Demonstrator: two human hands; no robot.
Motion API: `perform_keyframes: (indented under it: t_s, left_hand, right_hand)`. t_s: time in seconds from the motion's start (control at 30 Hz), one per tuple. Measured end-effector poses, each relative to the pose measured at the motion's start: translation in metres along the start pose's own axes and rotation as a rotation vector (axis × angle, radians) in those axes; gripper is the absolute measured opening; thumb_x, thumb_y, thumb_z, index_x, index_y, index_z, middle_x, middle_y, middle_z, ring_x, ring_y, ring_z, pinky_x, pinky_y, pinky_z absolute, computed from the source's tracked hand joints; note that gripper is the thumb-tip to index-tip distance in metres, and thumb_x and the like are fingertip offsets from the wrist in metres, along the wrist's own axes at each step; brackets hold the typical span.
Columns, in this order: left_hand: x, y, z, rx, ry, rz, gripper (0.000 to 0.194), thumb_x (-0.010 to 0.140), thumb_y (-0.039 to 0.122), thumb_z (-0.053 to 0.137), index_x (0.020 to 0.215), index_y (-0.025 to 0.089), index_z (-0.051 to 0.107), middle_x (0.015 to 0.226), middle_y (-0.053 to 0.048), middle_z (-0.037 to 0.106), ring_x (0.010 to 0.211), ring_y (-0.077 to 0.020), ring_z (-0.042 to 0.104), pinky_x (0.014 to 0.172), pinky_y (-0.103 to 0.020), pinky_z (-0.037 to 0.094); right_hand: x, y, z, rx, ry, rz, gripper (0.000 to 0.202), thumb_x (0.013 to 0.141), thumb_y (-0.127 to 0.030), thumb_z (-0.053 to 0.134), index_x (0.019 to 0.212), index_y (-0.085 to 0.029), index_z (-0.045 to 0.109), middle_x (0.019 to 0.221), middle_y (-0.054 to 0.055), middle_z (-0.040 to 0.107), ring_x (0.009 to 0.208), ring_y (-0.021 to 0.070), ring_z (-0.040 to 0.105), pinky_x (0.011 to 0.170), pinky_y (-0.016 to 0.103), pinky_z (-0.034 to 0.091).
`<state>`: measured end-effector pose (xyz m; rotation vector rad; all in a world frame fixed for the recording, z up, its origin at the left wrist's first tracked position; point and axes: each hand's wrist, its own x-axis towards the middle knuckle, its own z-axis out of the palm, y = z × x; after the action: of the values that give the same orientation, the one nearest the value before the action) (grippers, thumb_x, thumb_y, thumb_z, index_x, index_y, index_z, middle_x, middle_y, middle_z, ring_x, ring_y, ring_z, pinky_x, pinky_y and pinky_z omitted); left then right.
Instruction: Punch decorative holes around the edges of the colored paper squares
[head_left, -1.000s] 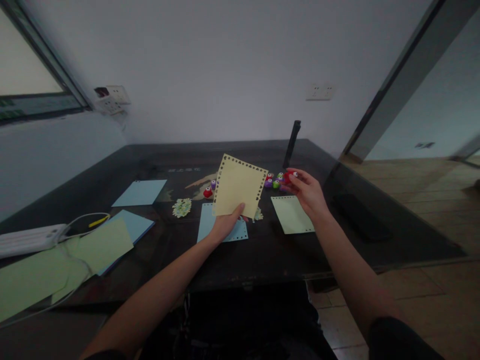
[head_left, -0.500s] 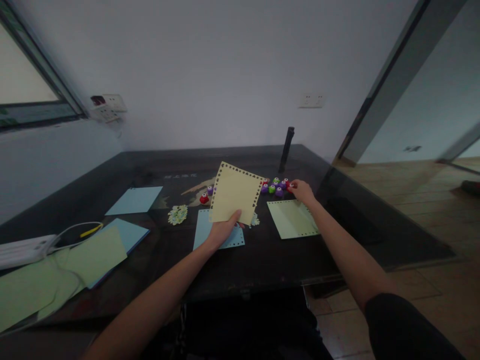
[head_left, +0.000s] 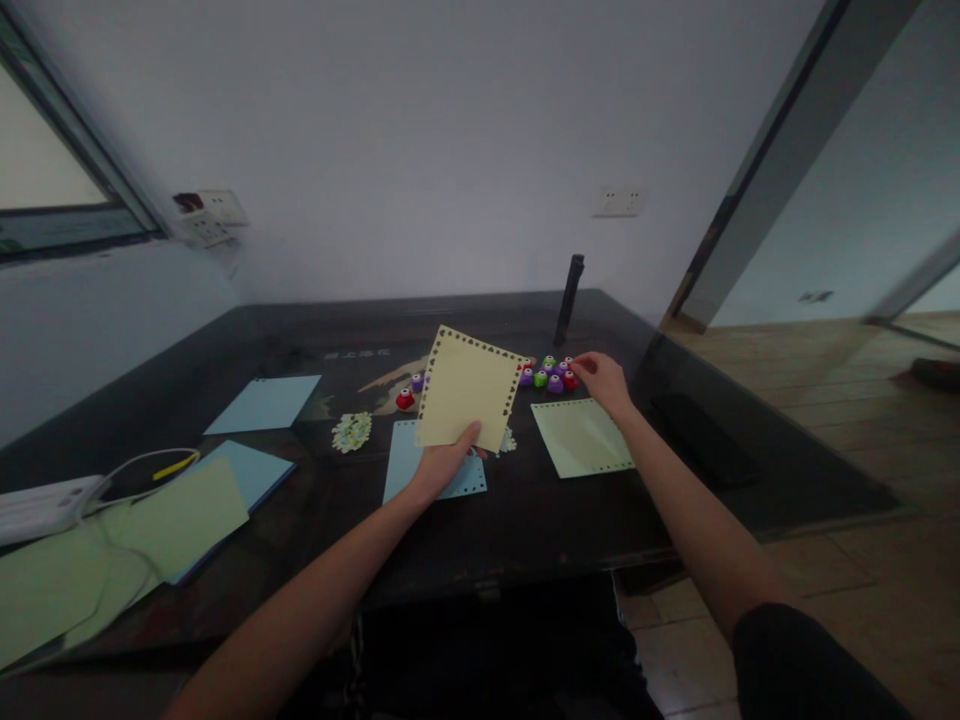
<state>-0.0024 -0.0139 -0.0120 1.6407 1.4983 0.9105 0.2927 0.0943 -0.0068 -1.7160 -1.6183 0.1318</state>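
Angling both forearms inward over the dark table (head_left: 562, 535). With the left hand (head_left: 446, 468), clamping the lower edge of a cream hole-edged sheet (head_left: 469, 390), thumb in front, raised tilted near the table's middle. With the right hand (head_left: 604, 382) held low, pointing bent fingers at a red one-eyed figurine (head_left: 570, 381); cannot tell whether gripping it or just beside it. Blocking part of a blue hole-edged sheet (head_left: 401, 465) with the cream one, and a corner of a pale green hole-edged sheet (head_left: 581, 435) with the right forearm. Can also see, at left, loose pale green sheets (head_left: 187, 510) crossed by a cable, and a white power strip (head_left: 45, 508); beyond the figurine, an upright black stick (head_left: 569, 300); left of the cream sheet, a pile of pale paper cutouts (head_left: 352, 432).
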Motion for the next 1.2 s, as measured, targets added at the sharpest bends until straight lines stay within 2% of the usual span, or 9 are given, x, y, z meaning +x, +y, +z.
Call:
perform_keyframes:
  t_s: [0.07,0.17,0.27,0.4,0.63,0.87,1.0,1.1,1.2]
  left_hand:
    - [0.000,0.001,0.001,-0.003,0.001,0.020,0.046,0.082,0.047,0.042,0.052,0.022,0.064,0.077,-0.005,0.072,0.090,-0.0232,0.063,0.103,-0.033,0.033]
    - [0.000,0.001,0.001,0.001,0.016,0.022,0.046,0.082,0.047,0.042,0.052,0.022,0.064,0.076,-0.006,0.072,0.089,-0.0234,0.063,0.100,-0.033,0.037]
    - [0.001,-0.001,0.001,0.029,0.011,0.031,0.046,0.083,0.046,0.040,0.053,0.022,0.064,0.076,-0.005,0.072,0.090,-0.0231,0.063,0.100,-0.033,0.037]
    - [0.001,-0.003,0.001,0.033,-0.013,0.018,0.045,0.083,0.047,0.041,0.053,0.023,0.064,0.077,-0.004,0.072,0.092,-0.0233,0.063,0.102,-0.032,0.035]
    - [0.000,-0.002,0.003,0.010,0.001,0.019,0.043,0.081,0.047,0.043,0.051,0.025,0.065,0.080,-0.003,0.073,0.099,-0.0240,0.061,0.106,-0.032,0.030]
    - [0.000,0.001,0.001,0.032,-0.006,0.013,0.043,0.081,0.045,0.043,0.049,0.025,0.063,0.075,-0.003,0.073,0.095,-0.0242,0.062,0.105,-0.032,0.032]
    - [-0.001,0.004,0.001,0.042,-0.007,0.013,0.042,0.081,0.043,0.044,0.048,0.025,0.063,0.074,-0.002,0.073,0.096,-0.0236,0.062,0.106,-0.030,0.030]
    - [-0.001,0.004,0.001,0.050,-0.003,-0.001,0.042,0.081,0.044,0.044,0.049,0.025,0.063,0.076,-0.002,0.073,0.098,-0.0231,0.061,0.106,-0.031,0.030]
    - [0.000,0.000,0.002,0.058,-0.011,-0.011,0.043,0.082,0.046,0.042,0.052,0.024,0.064,0.081,-0.002,0.073,0.097,-0.0225,0.062,0.103,-0.031,0.034]
  right_hand:
    - [-0.019,-0.023,-0.005,0.195,-0.065,-0.065,0.020,0.077,-0.036,0.057,0.080,-0.018,0.065,0.077,0.005,0.067,0.071,0.0178,0.059,0.069,0.031,0.045]
    - [-0.053,-0.061,-0.003,0.476,-0.345,-0.155,0.026,0.079,-0.040,0.055,0.069,-0.018,0.061,0.062,0.002,0.063,0.056,0.0145,0.057,0.057,0.028,0.044]
    - [-0.079,-0.089,0.007,0.650,-0.499,-0.090,0.026,0.077,-0.043,0.059,0.071,-0.018,0.058,0.059,0.001,0.062,0.051,0.0129,0.057,0.048,0.025,0.042]
    - [-0.090,-0.100,0.017,0.767,-0.587,-0.017,0.028,0.070,-0.043,0.067,0.070,-0.017,0.057,0.059,0.001,0.062,0.050,0.0122,0.057,0.043,0.022,0.039]
    - [-0.099,-0.098,0.022,0.883,-0.558,0.057,0.026,0.068,-0.040,0.069,0.075,-0.016,0.059,0.064,0.000,0.062,0.051,0.0104,0.056,0.043,0.020,0.039]
    - [-0.101,-0.099,0.021,0.918,-0.474,0.124,0.029,0.064,-0.038,0.072,0.072,-0.018,0.053,0.061,-0.002,0.057,0.050,0.0106,0.056,0.043,0.021,0.039]
    - [-0.102,-0.100,0.020,0.909,-0.482,0.118,0.028,0.065,-0.037,0.071,0.073,-0.018,0.051,0.067,-0.002,0.058,0.051,0.0106,0.057,0.043,0.022,0.040]
    - [-0.102,-0.100,0.020,0.902,-0.406,0.105,0.032,0.063,-0.033,0.072,0.082,-0.020,0.050,0.076,-0.002,0.058,0.051,0.0097,0.056,0.043,0.021,0.039]
    - [-0.101,-0.098,0.020,0.859,-0.368,0.069,0.029,0.064,-0.031,0.070,0.079,-0.020,0.048,0.073,-0.003,0.057,0.050,0.0092,0.054,0.042,0.021,0.037]
